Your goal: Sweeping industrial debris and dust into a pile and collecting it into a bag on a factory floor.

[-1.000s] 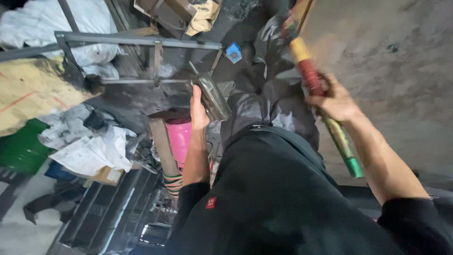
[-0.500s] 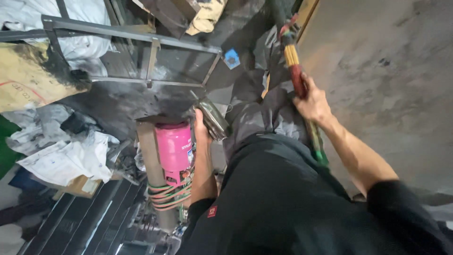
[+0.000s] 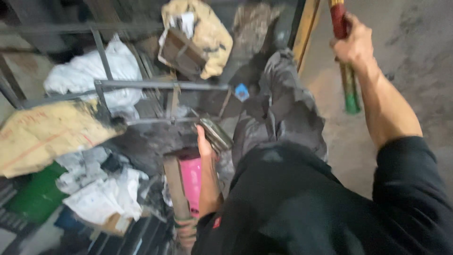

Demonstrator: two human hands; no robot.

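My right hand is shut on a long stick with red, yellow and green bands, held upright over the concrete floor at the upper right. My left hand reaches down beside my leg and grips a flat metal tool. Just left of that hand stands a pink cylinder next to a wooden slat. My grey trouser leg and black sleeve fill the middle and right.
A grey metal frame crosses the clutter on the left. Around it lie white bags, a yellow sack, crumpled paper, a green container and a tan bundle. Bare concrete floor is on the right.
The view has swung and blurred. My right hand has lifted the stick higher and further forward. My left hand stays by the pink cylinder on the metal tool.
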